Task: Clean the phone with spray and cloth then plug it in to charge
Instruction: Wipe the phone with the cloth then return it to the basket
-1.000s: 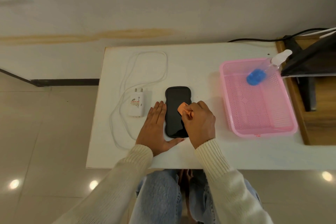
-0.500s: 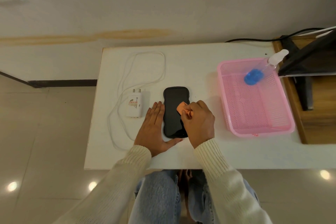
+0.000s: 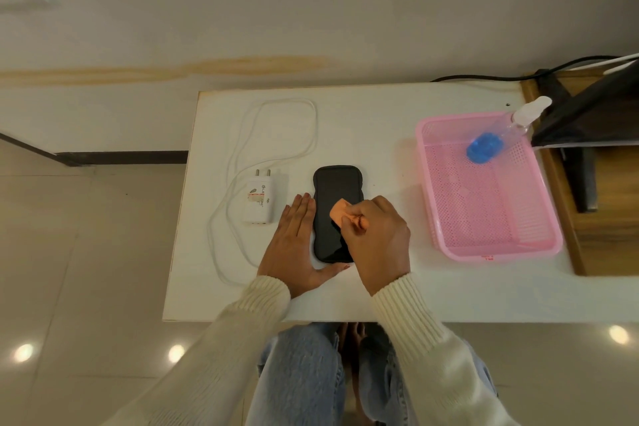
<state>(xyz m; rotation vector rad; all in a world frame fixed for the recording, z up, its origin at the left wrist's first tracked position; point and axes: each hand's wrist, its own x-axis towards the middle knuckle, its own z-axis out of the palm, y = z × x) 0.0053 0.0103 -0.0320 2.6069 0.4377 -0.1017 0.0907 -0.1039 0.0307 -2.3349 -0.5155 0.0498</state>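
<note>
Near the front edge of the white table (image 3: 380,107), a black phone (image 3: 333,197) lies flat with its length running front to back, and the right hand (image 3: 377,239) pinches a folded orange cloth (image 3: 339,213) and presses it onto the screen. Flat beside the phone's left side, the left hand (image 3: 294,245) lies spread and grasping nothing, its thumb curled around the phone's near end. Toward the left edge sit a white charger (image 3: 260,201) and its looped cable (image 3: 276,135), while a spray bottle (image 3: 501,137) leans in the back corner of the pink basket (image 3: 498,249) by the right edge.

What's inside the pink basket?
Only a spray bottle with blue liquid, leaning in the far corner of the pink basket, its white top poking out over the rim. The rest of the mesh floor looks bare; nothing covers it.
</note>
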